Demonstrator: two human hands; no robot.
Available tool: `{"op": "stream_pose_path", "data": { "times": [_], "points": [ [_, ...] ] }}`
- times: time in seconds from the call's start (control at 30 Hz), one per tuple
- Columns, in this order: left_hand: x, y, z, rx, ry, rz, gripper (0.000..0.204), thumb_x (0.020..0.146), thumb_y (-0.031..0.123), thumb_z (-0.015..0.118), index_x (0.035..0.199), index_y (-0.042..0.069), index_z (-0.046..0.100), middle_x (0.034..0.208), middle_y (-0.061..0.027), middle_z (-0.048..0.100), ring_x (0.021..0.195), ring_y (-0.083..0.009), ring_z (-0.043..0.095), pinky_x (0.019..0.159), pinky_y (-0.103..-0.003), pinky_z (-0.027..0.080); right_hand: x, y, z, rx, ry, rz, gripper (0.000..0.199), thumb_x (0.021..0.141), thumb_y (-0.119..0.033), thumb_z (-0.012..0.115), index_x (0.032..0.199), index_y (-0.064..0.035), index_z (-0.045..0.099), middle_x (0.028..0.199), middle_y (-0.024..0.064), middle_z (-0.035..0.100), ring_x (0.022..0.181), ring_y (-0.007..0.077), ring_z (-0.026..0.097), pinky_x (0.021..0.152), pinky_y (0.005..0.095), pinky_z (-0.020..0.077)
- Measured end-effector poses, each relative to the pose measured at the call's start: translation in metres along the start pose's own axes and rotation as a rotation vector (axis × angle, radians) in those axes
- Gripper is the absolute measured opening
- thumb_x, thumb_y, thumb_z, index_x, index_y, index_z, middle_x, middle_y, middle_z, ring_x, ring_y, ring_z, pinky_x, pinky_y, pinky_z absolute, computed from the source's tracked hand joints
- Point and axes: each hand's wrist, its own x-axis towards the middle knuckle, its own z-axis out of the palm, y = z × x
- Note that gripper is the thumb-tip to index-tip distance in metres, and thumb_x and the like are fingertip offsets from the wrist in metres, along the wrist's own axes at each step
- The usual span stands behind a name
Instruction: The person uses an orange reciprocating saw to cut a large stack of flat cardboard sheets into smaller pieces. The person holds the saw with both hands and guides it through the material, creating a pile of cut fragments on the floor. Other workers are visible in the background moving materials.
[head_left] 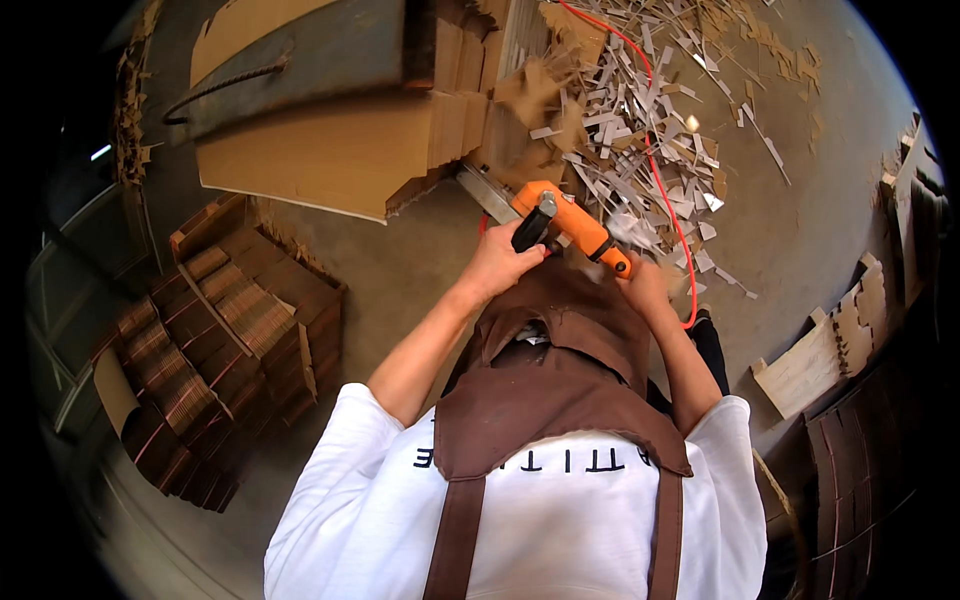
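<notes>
The orange power tool [570, 225] sits out in front of the person's brown apron [560, 370], above the scrap-strewn floor [800, 200]. The left hand [497, 262] is wrapped tight round its black side handle, the right hand [640, 285] clasping the body's rear end. It looks heavy, rigid, best held two-handed; the red cord [665, 200] trails off behind.

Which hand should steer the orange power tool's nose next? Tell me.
Right. The right hand already grips the orange power tool at its front end, near the scrap pile; the left hand holds the black handle.
</notes>
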Motion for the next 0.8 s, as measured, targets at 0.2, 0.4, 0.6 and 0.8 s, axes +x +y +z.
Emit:
{"op": "stream_pose_path", "data": {
  "times": [0.2, 0.4, 0.6, 0.8],
  "points": [
    [0.011, -0.001, 0.017, -0.023, -0.021, -0.040, 0.025, 0.079, 0.016, 0.065, 0.098, 0.000, 0.061, 0.069, 0.0023, 0.054, 0.059, -0.0056, 0.048, 0.052, -0.024, 0.041, -0.005, 0.011, -0.007, -0.003, -0.031, 0.077, 0.025, 0.072, -0.018, 0.068, 0.091, -0.0063, 0.057, 0.077, 0.0203, 0.064, 0.078, 0.0403, 0.061, 0.069, 0.0490, 0.0478],
    [0.010, -0.009, 0.009, -0.019, 0.031, -0.029, 0.025, 0.082, 0.015, 0.065, 0.103, 0.002, 0.062, 0.065, 0.0040, 0.052, 0.052, -0.0034, 0.044, 0.046, -0.022, 0.039, 0.008, 0.000, -0.011, -0.023, -0.056, 0.024, 0.029, 0.073, -0.025, 0.071, 0.089, -0.0082, 0.054, 0.074, 0.0175, 0.064, 0.076, 0.0378, 0.063, 0.068, 0.0477, 0.0491],
    [0.027, -0.012, 0.011, -0.071, 0.059, -0.067, 0.018, 0.082, 0.014, 0.066, 0.095, 0.005, 0.059, 0.062, 0.0050, 0.048, 0.048, -0.0035, 0.043, 0.041, -0.021, 0.036, 0.035, 0.015, 0.006, -0.030, -0.046, -0.003, 0.028, 0.073, -0.029, 0.070, 0.087, -0.0086, 0.055, 0.073, 0.0169, 0.064, 0.075, 0.0374, 0.063, 0.067, 0.0475, 0.0496],
    [0.034, -0.019, 0.016, -0.101, 0.058, -0.097, 0.018, 0.082, 0.015, 0.066, 0.096, 0.004, 0.060, 0.061, 0.0054, 0.048, 0.048, -0.0032, 0.043, 0.042, -0.022, 0.037, 0.048, 0.016, -0.001, -0.034, -0.078, -0.030, 0.029, 0.072, -0.025, 0.070, 0.090, -0.0082, 0.055, 0.075, 0.0167, 0.065, 0.076, 0.0372, 0.063, 0.067, 0.0476, 0.0499]
  ]
}}
